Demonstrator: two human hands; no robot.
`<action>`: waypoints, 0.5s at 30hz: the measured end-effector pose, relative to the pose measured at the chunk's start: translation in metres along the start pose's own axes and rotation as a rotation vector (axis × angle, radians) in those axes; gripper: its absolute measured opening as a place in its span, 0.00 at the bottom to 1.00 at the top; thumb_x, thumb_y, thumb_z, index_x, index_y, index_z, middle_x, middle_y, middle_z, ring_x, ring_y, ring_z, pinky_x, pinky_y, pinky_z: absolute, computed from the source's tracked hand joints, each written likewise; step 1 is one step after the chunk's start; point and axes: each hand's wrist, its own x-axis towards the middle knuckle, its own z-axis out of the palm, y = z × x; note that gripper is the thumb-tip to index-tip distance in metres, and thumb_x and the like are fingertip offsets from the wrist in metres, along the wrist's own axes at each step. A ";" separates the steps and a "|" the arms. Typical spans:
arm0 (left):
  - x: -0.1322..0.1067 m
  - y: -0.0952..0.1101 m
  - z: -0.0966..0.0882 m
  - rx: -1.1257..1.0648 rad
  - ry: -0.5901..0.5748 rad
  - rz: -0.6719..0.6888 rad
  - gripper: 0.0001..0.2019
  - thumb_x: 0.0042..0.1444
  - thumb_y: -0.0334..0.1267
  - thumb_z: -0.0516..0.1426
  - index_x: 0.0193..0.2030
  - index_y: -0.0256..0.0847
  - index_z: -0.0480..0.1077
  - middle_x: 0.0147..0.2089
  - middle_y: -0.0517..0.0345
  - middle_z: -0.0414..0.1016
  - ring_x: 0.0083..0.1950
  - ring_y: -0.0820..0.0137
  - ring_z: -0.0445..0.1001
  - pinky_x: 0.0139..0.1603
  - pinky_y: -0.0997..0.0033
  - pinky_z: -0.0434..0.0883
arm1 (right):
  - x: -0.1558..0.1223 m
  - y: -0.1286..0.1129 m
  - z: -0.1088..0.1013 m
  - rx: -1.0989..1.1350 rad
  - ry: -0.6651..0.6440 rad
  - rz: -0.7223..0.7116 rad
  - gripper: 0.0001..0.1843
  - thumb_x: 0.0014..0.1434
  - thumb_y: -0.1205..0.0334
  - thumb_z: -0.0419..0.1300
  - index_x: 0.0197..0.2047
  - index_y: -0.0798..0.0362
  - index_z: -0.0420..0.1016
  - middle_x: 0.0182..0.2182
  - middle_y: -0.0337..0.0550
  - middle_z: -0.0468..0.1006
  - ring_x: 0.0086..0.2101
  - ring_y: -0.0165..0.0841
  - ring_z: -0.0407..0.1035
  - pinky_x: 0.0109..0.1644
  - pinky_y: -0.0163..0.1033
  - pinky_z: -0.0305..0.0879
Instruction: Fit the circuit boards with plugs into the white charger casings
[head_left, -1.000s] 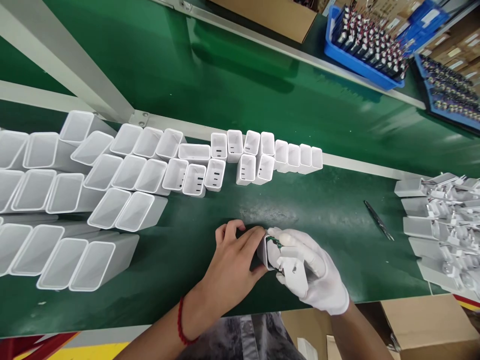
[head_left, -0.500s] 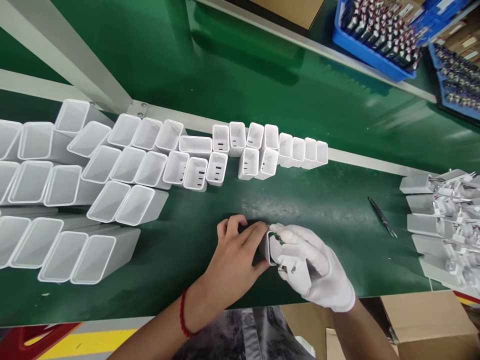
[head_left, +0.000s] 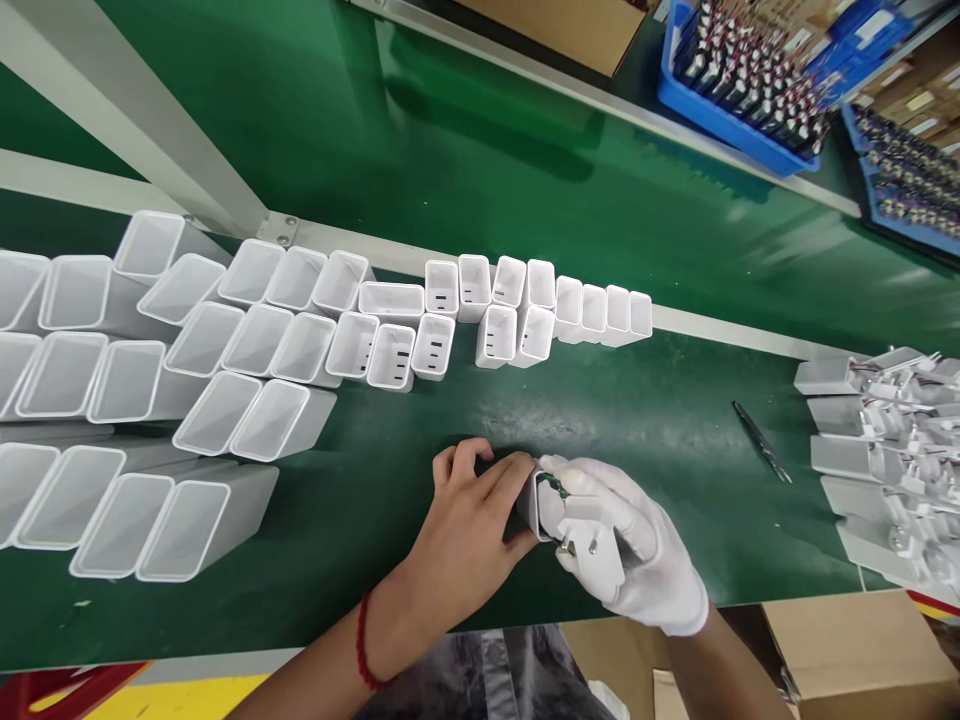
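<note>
My bare left hand (head_left: 469, 515) is wrapped round a white rectangular plastic housing (head_left: 529, 503) near the front of the green bench. The housing's open end faces right. In my white-gloved right hand (head_left: 637, 535) is a white plastic cap with metal plug pins (head_left: 592, 550), held right at that opening. A strip of green circuit board (head_left: 553, 486) shows between the cap and the housing's rim. How far the board reaches inside is hidden. The glove covers part of the cap.
Rows of open white housings (head_left: 255, 340) fill the bench's left and back. Tweezers (head_left: 761, 440) lie to the right, before a group of housings with wired parts (head_left: 885, 455). A blue bin (head_left: 739, 120) of wired components sits on the shelf above. A cardboard box (head_left: 862, 640) stands below the bench's front edge.
The whole view has shifted slightly, so most of the bench appears a little lower. Both hands keep their hold on the housing and the cap, with hardly any movement between them.
</note>
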 end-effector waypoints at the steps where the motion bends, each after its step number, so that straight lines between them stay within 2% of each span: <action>1: 0.000 0.000 0.000 -0.004 -0.005 -0.004 0.25 0.53 0.28 0.64 0.57 0.43 0.65 0.53 0.57 0.77 0.53 0.55 0.60 0.53 0.51 0.58 | 0.000 0.000 0.000 -0.003 0.014 -0.006 0.31 0.58 0.75 0.62 0.63 0.49 0.66 0.58 0.53 0.72 0.56 0.42 0.71 0.58 0.46 0.73; 9: 0.001 0.000 -0.002 -0.018 -0.001 -0.005 0.24 0.53 0.26 0.63 0.56 0.42 0.65 0.54 0.59 0.77 0.53 0.55 0.59 0.54 0.51 0.56 | -0.002 0.001 0.002 0.036 -0.001 0.011 0.32 0.59 0.73 0.62 0.66 0.50 0.63 0.59 0.55 0.71 0.57 0.45 0.70 0.58 0.48 0.73; 15: 0.001 0.000 -0.001 -0.004 -0.001 -0.006 0.25 0.54 0.29 0.65 0.57 0.41 0.65 0.54 0.58 0.77 0.53 0.55 0.60 0.53 0.52 0.56 | 0.001 0.001 0.002 0.047 -0.003 0.002 0.30 0.58 0.75 0.63 0.62 0.48 0.67 0.59 0.52 0.72 0.58 0.43 0.70 0.61 0.47 0.71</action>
